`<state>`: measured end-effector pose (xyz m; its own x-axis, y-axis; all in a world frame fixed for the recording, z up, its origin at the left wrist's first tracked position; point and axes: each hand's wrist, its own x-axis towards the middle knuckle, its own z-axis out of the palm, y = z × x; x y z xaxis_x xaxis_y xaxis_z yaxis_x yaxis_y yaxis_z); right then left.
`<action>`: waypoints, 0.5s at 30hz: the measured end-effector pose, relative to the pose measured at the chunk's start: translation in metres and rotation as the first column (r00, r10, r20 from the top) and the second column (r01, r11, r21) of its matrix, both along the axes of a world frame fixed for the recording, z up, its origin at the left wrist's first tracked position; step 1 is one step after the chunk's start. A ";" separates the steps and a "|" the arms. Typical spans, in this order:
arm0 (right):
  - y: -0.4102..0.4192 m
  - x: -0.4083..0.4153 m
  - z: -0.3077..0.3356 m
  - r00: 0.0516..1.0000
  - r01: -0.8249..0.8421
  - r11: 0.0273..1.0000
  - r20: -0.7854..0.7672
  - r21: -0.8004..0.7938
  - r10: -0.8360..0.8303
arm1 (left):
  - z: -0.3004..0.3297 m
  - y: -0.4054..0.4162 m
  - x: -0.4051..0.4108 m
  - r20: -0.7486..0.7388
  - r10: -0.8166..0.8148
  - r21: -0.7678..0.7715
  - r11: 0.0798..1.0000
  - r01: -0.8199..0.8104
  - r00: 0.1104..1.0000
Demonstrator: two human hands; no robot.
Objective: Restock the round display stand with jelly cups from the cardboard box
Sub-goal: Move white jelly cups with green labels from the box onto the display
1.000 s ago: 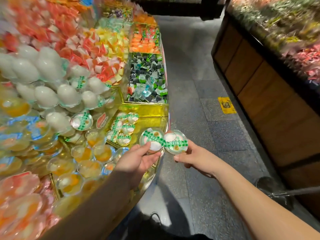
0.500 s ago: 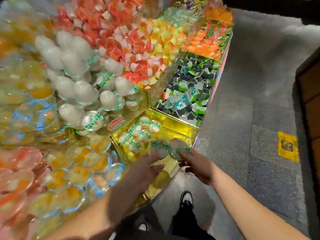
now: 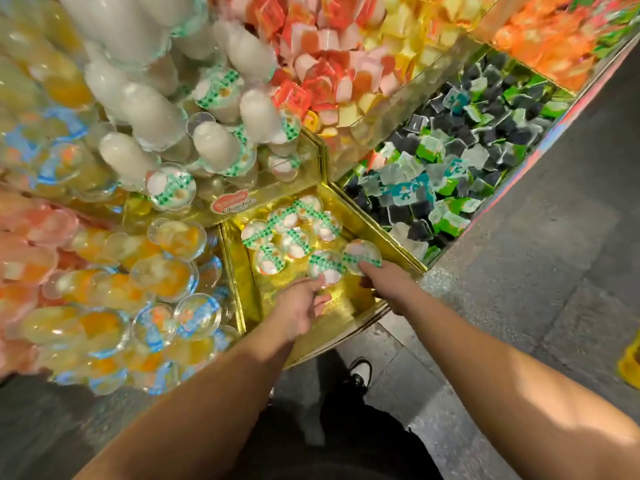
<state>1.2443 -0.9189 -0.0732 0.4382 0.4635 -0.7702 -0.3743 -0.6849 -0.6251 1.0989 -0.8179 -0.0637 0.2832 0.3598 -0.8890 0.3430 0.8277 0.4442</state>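
Hands [image 3: 332,289] lowering two jelly cups [image 3: 343,261], gold compartment [image 3: 346,306] holding more

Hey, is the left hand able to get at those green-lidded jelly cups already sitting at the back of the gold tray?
Probably yes. The left hand is already inside the gold tray, holding a cup. The cluster of cups lies just beyond it, nothing between, though its grip is occupied.

The left hand [image 3: 300,308] covers the near rim of one jelly cup [image 3: 325,266], so its grip can't be judged. The upper piled cups [image 3: 138,109] are blurred; the display stand [image 3: 346,327] runs off frame.
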 end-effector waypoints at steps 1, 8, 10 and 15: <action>0.006 0.003 -0.004 1.000 -0.020 1.000 0.010 -0.007 0.020 | -0.006 0.002 0.004 -0.008 0.007 -0.005 1.000 -0.007 1.000; 0.036 0.015 -0.041 0.999 -0.042 0.999 -0.036 -0.032 0.041 | -0.054 0.012 0.013 -0.083 0.038 0.051 0.998 -0.033 0.996; 0.043 0.018 -0.046 0.998 -0.060 0.997 0.006 -0.053 0.060 | -0.063 0.013 0.013 -0.079 0.056 0.063 0.997 -0.051 0.995; 0.054 0.022 -0.063 0.997 -0.054 0.995 0.058 -0.081 0.059 | -0.079 0.020 0.022 -0.052 0.086 0.075 0.994 -0.082 0.995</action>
<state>1.2662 -0.8649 -0.1367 0.4597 0.4271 -0.7786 -0.2971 -0.7523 -0.5881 1.1204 -0.7983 -0.1427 0.2010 0.4444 -0.8730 0.2993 0.8207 0.4867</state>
